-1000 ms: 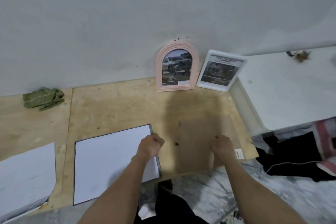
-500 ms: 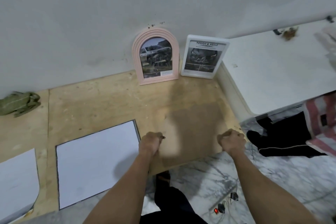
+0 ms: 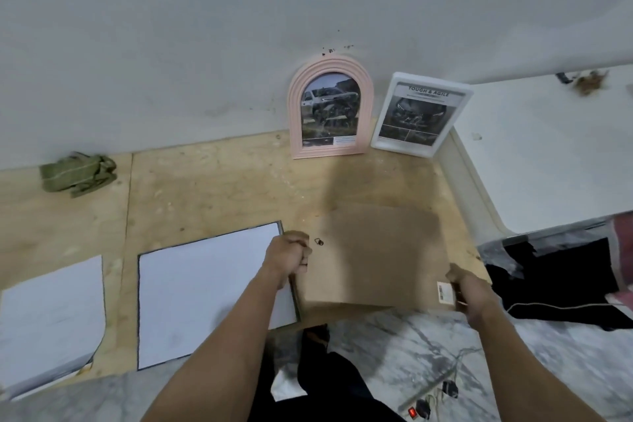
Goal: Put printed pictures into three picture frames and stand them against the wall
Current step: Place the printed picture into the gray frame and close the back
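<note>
Pink arched frame point(image 3: 330, 113), white frame point(image 3: 422, 114), brown backing board point(image 3: 380, 257).

One cam only, on my head, wide-angle w/ bent edges. It looks fwd and down over my forearms at the plywood board point(image 3: 212, 188) and the wall point(image 3: 205, 27) behind it. My left hand point(image 3: 286, 255) and right hand point(image 3: 471, 291) sit close, low-centre; the wall is farthest. No 2nd view, so nothing shared.
</note>
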The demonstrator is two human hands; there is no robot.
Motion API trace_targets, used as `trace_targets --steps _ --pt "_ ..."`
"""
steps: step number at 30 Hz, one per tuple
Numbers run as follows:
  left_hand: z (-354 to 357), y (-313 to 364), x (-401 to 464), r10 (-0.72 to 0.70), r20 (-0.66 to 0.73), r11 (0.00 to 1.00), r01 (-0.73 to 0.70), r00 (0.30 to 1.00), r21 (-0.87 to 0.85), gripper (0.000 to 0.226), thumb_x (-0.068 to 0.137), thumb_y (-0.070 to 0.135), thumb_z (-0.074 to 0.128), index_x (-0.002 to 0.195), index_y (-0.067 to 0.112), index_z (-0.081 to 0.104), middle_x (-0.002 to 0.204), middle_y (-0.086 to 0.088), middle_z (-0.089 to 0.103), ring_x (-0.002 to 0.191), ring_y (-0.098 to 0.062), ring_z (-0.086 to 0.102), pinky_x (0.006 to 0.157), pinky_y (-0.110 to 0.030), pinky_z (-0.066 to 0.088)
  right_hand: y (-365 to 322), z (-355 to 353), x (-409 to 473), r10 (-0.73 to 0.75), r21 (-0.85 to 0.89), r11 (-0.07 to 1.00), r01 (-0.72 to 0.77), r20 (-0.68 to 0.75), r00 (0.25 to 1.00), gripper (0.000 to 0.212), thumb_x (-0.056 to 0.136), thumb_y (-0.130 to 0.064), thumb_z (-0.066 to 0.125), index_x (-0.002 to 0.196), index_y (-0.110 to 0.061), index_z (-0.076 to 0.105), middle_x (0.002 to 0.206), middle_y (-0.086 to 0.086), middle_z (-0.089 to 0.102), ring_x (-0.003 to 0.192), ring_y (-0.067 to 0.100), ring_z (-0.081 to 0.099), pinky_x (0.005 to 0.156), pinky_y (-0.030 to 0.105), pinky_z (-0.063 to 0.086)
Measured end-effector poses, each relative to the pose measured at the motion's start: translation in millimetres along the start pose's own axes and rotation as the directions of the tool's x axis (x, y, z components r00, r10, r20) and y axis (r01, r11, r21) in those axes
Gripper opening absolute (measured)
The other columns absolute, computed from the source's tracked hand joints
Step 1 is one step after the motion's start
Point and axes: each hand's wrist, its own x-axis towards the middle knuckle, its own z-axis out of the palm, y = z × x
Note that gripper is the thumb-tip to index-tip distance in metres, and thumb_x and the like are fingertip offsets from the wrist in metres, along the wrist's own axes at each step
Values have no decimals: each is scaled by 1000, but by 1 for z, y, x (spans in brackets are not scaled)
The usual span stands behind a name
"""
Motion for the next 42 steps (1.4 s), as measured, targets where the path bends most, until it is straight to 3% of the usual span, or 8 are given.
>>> trace_targets --steps 6,13,17,23,29,35,39,42 --pt "-125 -17 -21 44 -233 997 -58 972 -52 20 85 -10 59 80 6 71 75 -11 62 65 -23 49 55 -26 40 -22 100 -46 -145 -50 986 162 245 959 7 87 -6 61 80 -7 61 73 16 59 63 26 55 59 31 42" --pt "-268 -87 -50 -37 -470 980 -60 882 -190 9 90 -7 63 93 -2 70 80 -14 63 68 -26 55 61 -30 44 6 223 -113 -97 -298 916 267 482 871 18 90 0 55 77 -12 54 70 9 55 60 18 50 51 24 37" --pt "-302 -125 -46 -72 -462 974 -37 884 -222 15 89 -7 64 97 1 74 79 -13 68 69 -26 59 66 -30 48 35 247 -140 -185 -372 854 363 435 881 21 82 5 55 68 -12 53 63 8 54 56 17 49 49 24 36" --pt "-300 -149 -46 -8 -428 992 -48 904 -118 28 82 -7 64 74 15 80 57 -4 67 60 -23 54 66 -33 43 64 241 -150 -246 -478 800 362 290 925 20 86 -8 56 68 -17 57 73 12 62 69 26 56 59 29 40" --pt "-290 -154 -51 85 -461 996 -76 883 39 31 82 -1 66 72 25 78 82 2 76 83 -22 67 82 -35 50 67 242 -155 -288 -527 767 366 226 930 13 85 -8 54 73 -12 59 76 14 66 66 28 58 55 30 41" --pt "-284 -152 -51 104 -446 995 -93 889 48 32 83 -1 64 69 25 77 67 5 72 76 -21 65 72 -30 47 60 249 -156 -352 -486 759 434 253 901 14 86 -10 56 91 -13 69 90 9 69 79 22 60 56 24 40" --pt "-283 -152 -51 71 -417 997 -71 906 16 34 83 -3 65 104 21 76 80 -2 73 85 -24 65 88 -35 50 61 251 -160 -339 -412 809 420 257 905 12 83 -8 59 90 -7 68 90 10 68 81 24 59 59 27 40" --pt "-280 -158 -51 20 -392 992 -68 920 -109 39 83 -8 65 113 16 70 82 -4 69 78 -24 63 84 -36 50 61 252 -152 -300 -366 851 377 250 920 16 81 -8 60 94 -12 68 90 8 69 84 26 63 67 31 49"
